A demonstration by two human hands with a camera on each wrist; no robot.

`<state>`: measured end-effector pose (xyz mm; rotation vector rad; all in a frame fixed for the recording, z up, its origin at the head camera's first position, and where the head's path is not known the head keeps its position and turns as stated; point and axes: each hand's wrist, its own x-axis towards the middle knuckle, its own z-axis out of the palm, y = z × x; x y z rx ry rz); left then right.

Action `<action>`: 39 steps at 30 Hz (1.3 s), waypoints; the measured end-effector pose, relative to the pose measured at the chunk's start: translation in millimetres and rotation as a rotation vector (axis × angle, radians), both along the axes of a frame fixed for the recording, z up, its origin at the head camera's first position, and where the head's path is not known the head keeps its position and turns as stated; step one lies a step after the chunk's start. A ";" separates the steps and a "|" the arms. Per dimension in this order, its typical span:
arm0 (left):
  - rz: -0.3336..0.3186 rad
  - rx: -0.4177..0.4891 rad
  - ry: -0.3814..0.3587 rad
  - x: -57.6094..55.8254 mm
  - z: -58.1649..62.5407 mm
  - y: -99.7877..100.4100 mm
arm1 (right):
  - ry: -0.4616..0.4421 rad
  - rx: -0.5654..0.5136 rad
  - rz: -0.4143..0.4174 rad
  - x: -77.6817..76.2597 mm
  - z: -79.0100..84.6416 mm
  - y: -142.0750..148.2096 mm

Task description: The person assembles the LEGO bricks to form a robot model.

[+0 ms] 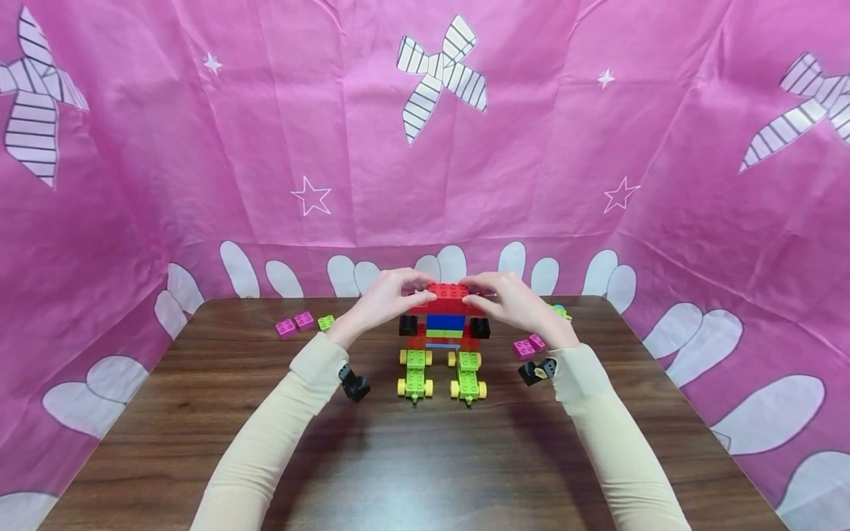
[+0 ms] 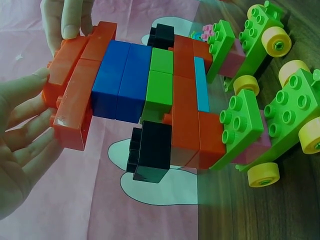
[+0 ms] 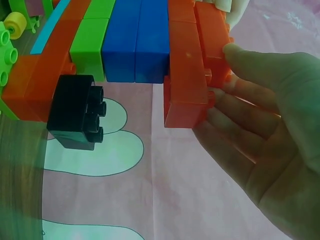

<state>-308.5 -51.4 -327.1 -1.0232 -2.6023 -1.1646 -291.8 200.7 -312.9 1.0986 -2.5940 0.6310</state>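
Note:
A figure of stacked building bricks stands upright at the middle of the table. Red bricks (image 1: 448, 299) form its top, above blue bricks (image 1: 446, 322) and a lime layer. Black bricks (image 2: 152, 151) jut from both sides, above lime wheeled bases (image 1: 468, 383) with yellow wheels. My left hand (image 1: 392, 295) holds the top red bricks at their left end, thumb in front and fingers behind. At the right end, my right hand (image 1: 511, 299) grips the same red bricks, its thumb (image 3: 245, 57) against the upper one. Parts of the fingers are hidden behind the bricks.
Pink bricks (image 1: 295, 324) and a lime brick (image 1: 326, 323) lie at the table's back left. Behind my right forearm are more pink bricks (image 1: 524, 347) and a small green-and-blue piece (image 1: 561, 312). A pink curtain (image 1: 372, 206) surrounds the wooden table (image 1: 425, 472).

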 end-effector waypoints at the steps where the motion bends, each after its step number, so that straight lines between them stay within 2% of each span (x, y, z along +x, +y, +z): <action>1: 0.000 0.001 -0.005 0.0 -0.1 -0.2 | -0.004 0.000 -0.002 0.1 0.1 -0.3; 7: 0.007 0.003 -0.026 0.4 0.3 -0.5 | -0.035 0.001 -0.025 -0.6 0.7 -1.3; 17: 0.017 0.015 -0.076 -0.2 0.7 -1.2 | -0.015 -0.017 -0.020 -1.0 -0.3 -0.9; 28: 0.013 0.008 -0.051 0.4 -0.3 -1.1 | -0.012 0.001 -0.009 -1.0 -0.1 -1.0; 39: 0.010 0.028 -0.038 -0.3 -3.6 0.2 | 0.017 -0.038 0.009 -2.8 -3.8 0.5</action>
